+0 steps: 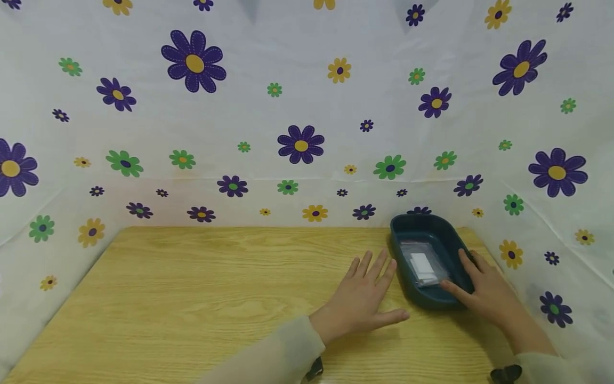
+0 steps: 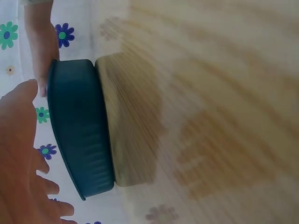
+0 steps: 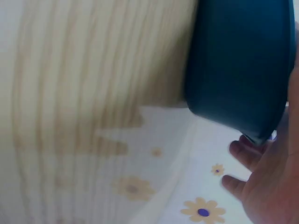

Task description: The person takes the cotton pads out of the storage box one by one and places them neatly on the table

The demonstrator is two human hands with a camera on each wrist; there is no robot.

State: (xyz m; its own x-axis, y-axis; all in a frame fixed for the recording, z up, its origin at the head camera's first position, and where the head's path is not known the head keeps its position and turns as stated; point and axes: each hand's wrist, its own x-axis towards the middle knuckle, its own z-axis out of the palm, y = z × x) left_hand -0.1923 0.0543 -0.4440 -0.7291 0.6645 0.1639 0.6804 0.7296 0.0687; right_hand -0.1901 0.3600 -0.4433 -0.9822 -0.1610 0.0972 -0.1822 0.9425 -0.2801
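Note:
A dark teal plastic basin [image 1: 434, 301] with rounded corners stands on the wooden table at the back right. Inside it lies a clear plastic bag [image 1: 410, 250] with white rectangular pieces [image 1: 422, 266]. My right hand [image 1: 489, 290] is at the basin's near right corner, its thumb and forefinger reaching over the rim. In the right wrist view other fingers [image 3: 244, 156] extend loosely beside the outer wall. To the left of the basin, my left hand [image 1: 360, 298] hovers with fingers spread and thumb outstretched, holding nothing.
The wooden tabletop [image 1: 192, 298] stretches across to the left of the basin. White cloth [image 1: 307, 101] printed with purple, green and yellow flowers hangs behind and along both sides, close to the basin's far end. Pale sleeves [image 1: 273, 354] cover both forearms.

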